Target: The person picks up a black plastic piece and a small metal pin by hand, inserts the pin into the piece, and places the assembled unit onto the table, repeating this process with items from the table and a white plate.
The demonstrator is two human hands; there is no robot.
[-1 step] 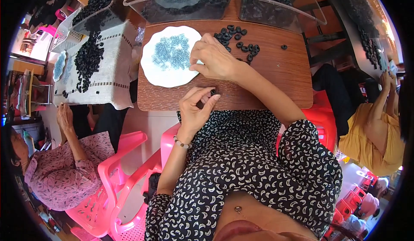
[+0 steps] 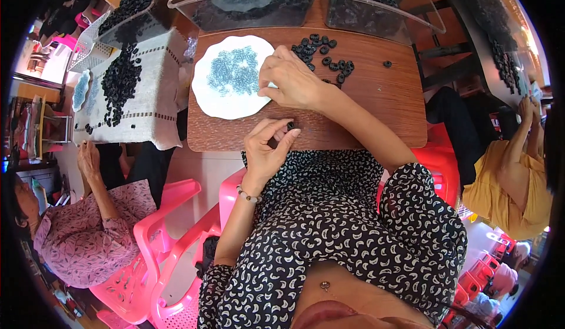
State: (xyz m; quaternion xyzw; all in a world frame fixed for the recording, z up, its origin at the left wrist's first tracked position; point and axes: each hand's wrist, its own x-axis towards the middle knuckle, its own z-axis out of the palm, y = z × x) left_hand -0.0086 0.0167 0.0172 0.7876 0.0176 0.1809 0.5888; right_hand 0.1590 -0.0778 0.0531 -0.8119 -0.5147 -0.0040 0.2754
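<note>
Between the thumb and forefinger of my left hand [image 2: 268, 149] a small black ring-shaped part [image 2: 291, 126] is pinched, just over the table's near edge. My right hand [image 2: 289, 80] reaches over the right side of a white scalloped plate [image 2: 226, 110], its fingers bent together and pointing down. Whatever those fingertips pinch, if anything, is hidden behind the hand. Many tiny clear bluish rings or beads [image 2: 228, 73] lie spread across the plate. Beyond my right hand, several loose black ring parts [image 2: 334, 66] are scattered on the brown wooden table [image 2: 376, 108].
Clear plastic bins [image 2: 253, 12] full of black parts line the table's far side. On the left, a cloth-covered table [image 2: 160, 93] carries a black heap [image 2: 122, 82] and a small plate [image 2: 82, 90]; a co-worker [image 2: 88, 229] sits there on a pink chair [image 2: 170, 196]. Another person [image 2: 506, 182] works at right.
</note>
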